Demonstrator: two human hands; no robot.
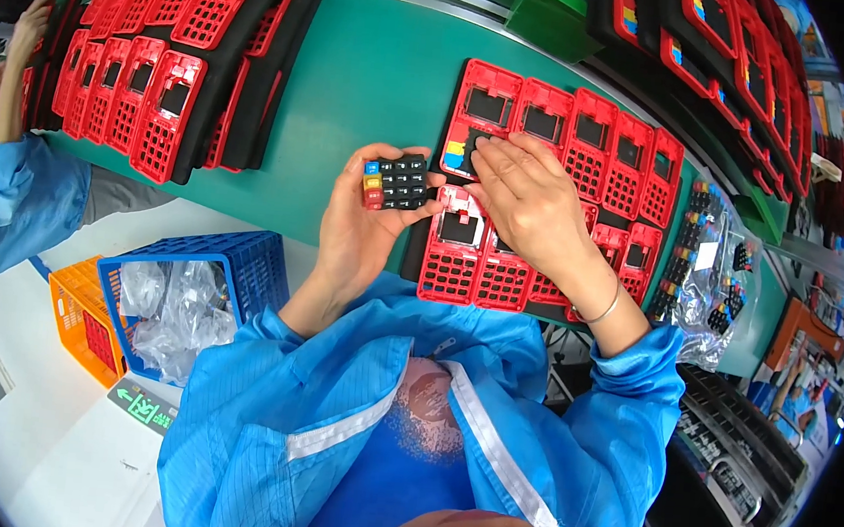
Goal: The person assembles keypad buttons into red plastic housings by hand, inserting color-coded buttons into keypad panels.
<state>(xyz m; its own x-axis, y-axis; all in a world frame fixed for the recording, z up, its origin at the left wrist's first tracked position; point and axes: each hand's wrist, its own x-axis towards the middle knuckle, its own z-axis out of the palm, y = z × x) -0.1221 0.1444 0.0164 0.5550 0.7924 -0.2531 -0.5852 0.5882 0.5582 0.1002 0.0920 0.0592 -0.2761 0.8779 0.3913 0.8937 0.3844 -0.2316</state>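
My left hand (344,232) holds a rubber keypad (407,184) by its edges, between thumb and fingers. The keypad has black keys and a column of blue, yellow and red keys at its left. My right hand (538,198) lies with fingers stretched out over a second keypad (455,153), partly hidden, set in the top-left red housing (491,77). Around it, several red plastic housings (591,128) with screen windows and key holes stand in two rows on a black foam tray (413,253). My right forearm covers part of the lower row.
Stacked trays of red housings stand at the left (170,106) and upper right (750,66). A clear bag of keypads (712,274) lies right of my tray on the green table (379,69). A blue crate (268,250) with plastic bags stands lower left, beside an orange crate (69,283). Another person's sleeve (26,199) shows far left.
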